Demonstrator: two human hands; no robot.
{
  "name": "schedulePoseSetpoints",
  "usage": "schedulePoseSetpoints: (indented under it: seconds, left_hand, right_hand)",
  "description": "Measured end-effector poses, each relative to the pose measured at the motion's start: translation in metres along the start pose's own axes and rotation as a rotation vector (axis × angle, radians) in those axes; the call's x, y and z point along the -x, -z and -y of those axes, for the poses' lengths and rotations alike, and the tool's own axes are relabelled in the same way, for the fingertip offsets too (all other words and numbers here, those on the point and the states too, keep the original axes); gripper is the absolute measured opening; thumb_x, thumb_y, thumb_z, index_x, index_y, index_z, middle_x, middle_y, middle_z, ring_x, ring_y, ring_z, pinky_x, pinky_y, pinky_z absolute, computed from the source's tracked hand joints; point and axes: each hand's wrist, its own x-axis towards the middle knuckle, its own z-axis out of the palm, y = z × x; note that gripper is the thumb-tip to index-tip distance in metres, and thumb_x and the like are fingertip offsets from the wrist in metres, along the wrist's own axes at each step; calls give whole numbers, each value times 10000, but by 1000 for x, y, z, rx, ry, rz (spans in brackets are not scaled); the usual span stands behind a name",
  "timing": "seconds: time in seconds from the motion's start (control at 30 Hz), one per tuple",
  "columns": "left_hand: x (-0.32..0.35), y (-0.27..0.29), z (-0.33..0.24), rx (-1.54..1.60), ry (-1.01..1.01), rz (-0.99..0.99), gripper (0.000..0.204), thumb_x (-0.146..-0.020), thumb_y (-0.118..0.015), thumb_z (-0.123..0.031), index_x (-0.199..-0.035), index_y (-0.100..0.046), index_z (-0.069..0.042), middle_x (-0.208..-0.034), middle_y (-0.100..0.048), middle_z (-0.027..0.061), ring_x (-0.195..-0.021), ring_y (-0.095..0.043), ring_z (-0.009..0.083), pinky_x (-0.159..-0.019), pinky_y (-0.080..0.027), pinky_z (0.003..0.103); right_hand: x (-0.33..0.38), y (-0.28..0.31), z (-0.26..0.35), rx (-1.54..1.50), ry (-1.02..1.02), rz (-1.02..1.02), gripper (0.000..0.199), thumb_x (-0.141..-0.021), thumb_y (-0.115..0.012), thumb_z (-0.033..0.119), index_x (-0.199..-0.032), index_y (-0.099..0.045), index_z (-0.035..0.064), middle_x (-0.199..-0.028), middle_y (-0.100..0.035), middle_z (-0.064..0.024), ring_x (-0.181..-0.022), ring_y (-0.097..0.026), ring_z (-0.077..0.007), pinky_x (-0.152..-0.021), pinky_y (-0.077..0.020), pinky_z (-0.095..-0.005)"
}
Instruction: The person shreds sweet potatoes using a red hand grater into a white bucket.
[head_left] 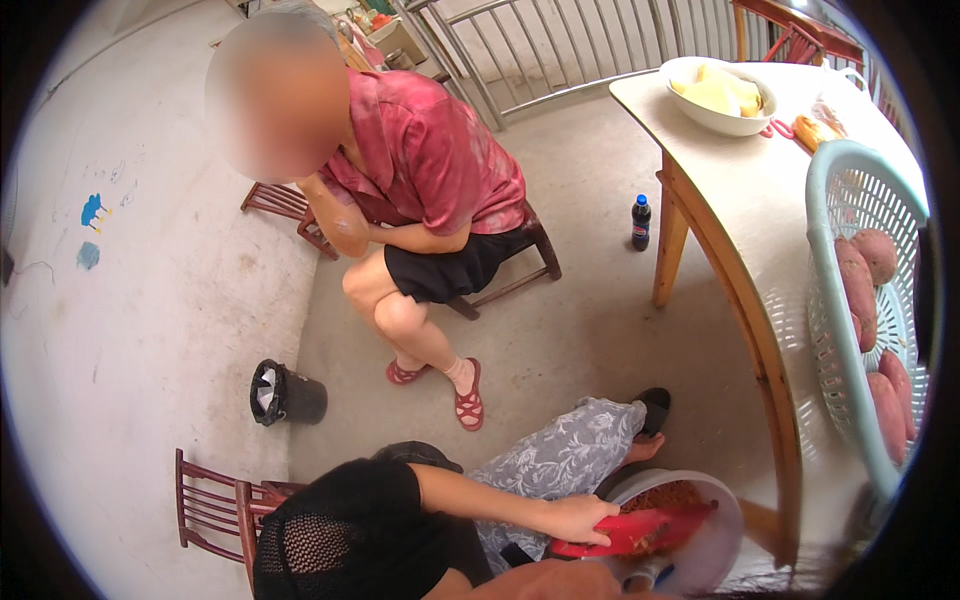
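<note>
From the lower left my left arm reaches across, and my left hand (585, 518) is closed on the edge of a long red grater (650, 527). The grater slants over a whitish tub (722, 545) that holds fine orange-brown shreds (665, 497). Blurred skin at the lower edge looks like my right arm (560, 582); its fingers do not show. Below the grater, a pale bluish thing inside the tub is too blurred to name. Patterned grey trousers (560, 450) and a black slipper (655, 408) lie just beyond the left hand.
A person in a red shirt (440, 150) sits on a wooden stool opposite. The table (715, 165) at right bears a blue basket (830, 330) with sweet potatoes (857, 290) and a white bowl (710, 115) of pale yellow pieces. A dark bottle (641, 225), bin (303, 398) and chair (215, 510) stand around.
</note>
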Motion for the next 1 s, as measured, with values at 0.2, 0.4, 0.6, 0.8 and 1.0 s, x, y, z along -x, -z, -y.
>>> schedulePoseSetpoints:
  seconds: [0.2, 0.4, 0.6, 0.8, 1.0]
  left_hand:
    - [-1, -10, 18, 78, 39, -58, 375, -799, -712, -307, -970, -556, -12, -687, -623, 167, -604, -625, 287, -575, -480, 391]
    - [-6, -34, 47, 335, 210, -9, 348, -831, -693, -336, -916, -586, -16, -705, -633, 48, -556, -600, 111, -526, -486, 275]
    - [-25, -53, 80, 496, 162, 9, 377, -869, -641, -399, -868, -647, -22, -658, -631, 36, -528, -588, 102, -519, -479, 258]
    - [-18, -36, 97, 569, 180, -61, 330, -870, -656, -363, -907, -659, -35, -640, -622, 23, -489, -562, 92, -461, -443, 231]
    - [-14, -61, 85, 607, 134, -18, 263, -909, -620, -285, -907, -613, -22, -589, -503, -25, -458, -458, 51, -436, -358, 196]
  right_hand:
    - [2, -10, -9, -18, -3, 10, 505, -895, -444, 398, -1336, -477, 155, -1355, -489, -95, -1251, -456, -236, -997, -393, -403]
    - [5, -32, -22, -126, 27, -30, 523, -886, -460, 412, -1338, -473, 149, -1350, -491, -101, -1238, -469, -241, -991, -400, -403]
    - [-83, -105, -57, -634, 363, -405, 516, -772, -587, 445, -1108, -639, 57, -1143, -599, -225, -1082, -579, -365, -891, -475, -458]
    - [-47, -93, -57, -1400, 415, -761, 486, -876, -546, 309, -1231, -529, -22, -1173, -586, -253, -1118, -556, -362, -947, -436, -408]
    - [-12, -109, -73, -2001, 343, -839, 416, -937, -545, 292, -1240, -537, 6, -1028, -634, -117, -878, -588, -203, -771, -474, -302]
